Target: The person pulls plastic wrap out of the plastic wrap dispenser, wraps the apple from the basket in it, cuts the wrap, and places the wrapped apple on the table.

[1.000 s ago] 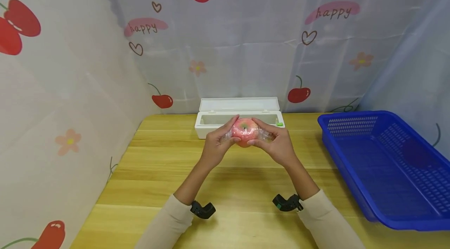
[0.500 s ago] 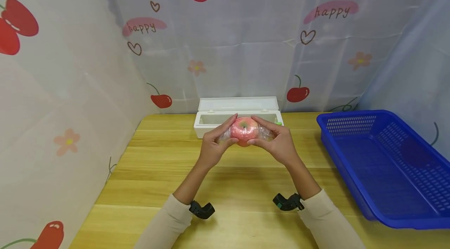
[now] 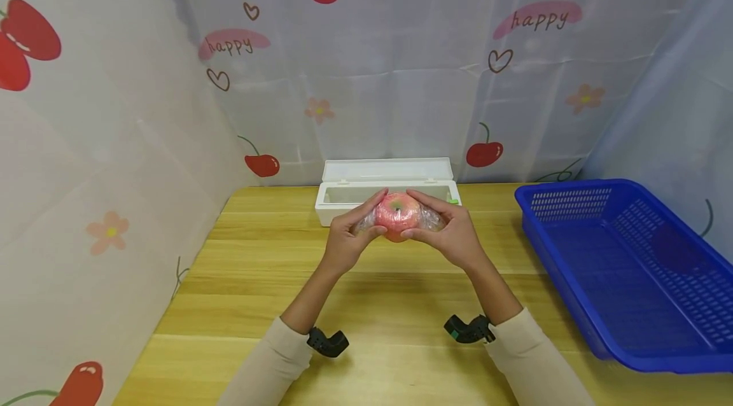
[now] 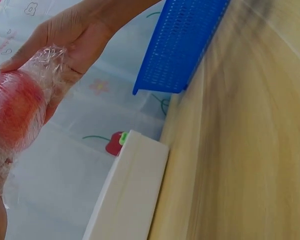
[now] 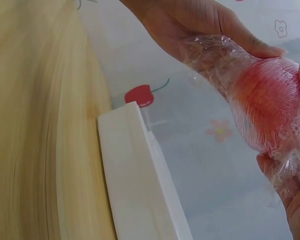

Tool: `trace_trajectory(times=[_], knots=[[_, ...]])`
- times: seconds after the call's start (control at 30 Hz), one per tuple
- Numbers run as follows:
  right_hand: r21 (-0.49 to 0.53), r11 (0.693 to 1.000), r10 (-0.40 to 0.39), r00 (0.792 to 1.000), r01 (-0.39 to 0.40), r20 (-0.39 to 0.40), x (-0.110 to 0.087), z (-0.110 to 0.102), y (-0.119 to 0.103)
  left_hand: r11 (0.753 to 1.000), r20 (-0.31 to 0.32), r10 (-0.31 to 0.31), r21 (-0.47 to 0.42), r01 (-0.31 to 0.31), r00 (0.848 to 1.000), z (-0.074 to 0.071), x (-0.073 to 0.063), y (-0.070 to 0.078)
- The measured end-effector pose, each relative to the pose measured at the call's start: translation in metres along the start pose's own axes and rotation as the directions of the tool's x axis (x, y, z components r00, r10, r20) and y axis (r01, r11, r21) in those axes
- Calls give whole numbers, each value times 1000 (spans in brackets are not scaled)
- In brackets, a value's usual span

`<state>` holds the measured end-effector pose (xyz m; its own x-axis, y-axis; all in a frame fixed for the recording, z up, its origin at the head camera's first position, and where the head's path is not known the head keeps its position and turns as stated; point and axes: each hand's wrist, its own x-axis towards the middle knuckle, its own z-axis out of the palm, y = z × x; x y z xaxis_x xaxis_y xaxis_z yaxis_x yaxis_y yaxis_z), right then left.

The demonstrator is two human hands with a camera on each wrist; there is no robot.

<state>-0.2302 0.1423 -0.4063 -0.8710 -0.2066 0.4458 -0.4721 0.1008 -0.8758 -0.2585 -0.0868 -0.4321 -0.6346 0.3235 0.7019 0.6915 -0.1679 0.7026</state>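
A red apple (image 3: 397,216) in clear plastic wrap is held up between both hands, stem side toward the head camera. My left hand (image 3: 347,237) grips its left side, thumb in front and fingers behind. From the right, my right hand (image 3: 458,237) grips it the same way. Bunched plastic wrap (image 3: 431,219) sticks out at either side of the apple, into the palms. In the left wrist view the wrapped apple (image 4: 15,107) is well above the table; the right wrist view shows the film (image 5: 215,55) crumpled against a palm.
Behind the hands, a long white box (image 3: 332,214) stands on the wooden table (image 3: 258,279) with its lid raised and a small green piece (image 3: 453,201) at its right end. A blue plastic basket (image 3: 564,291) lies on the right. Cherry-printed curtains (image 3: 389,107) close off the back and sides.
Both hands keep hold of the wrapped apple in nearly the same place. The fingers shift slightly on it, and the whole head view slides a little.
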Motion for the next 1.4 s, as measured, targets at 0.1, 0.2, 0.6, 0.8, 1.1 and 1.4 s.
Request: trace_trajectory(times=[0.1,0.2,0.6,0.8,1.1,1.4], knots=[[1,1000,-3,1000,3,-3,0,0,-1,1000,-27,3,-7,-3,1000,3,-2,-2],[7,1000,-3,1000,3,-13,-1,-1,0,1000,-64,14,-6,-14,998,7,-3,-3],[18,1000,4,998,-3,-56,-1,1,-2,982,-60,100,166,-89,993,17,-1,9],[33,999,8,997,-5,-72,0,1,-3,946,-38,209,261,-192,977,15,-3,-7],[68,998,-8,996,15,-93,0,4,-5,918,-48,255,325,-227,966,26,-8,-9],[69,996,-49,993,56,-105,-1,8,-3,840,-54,313,482,-250,948,33,-13,-8]])
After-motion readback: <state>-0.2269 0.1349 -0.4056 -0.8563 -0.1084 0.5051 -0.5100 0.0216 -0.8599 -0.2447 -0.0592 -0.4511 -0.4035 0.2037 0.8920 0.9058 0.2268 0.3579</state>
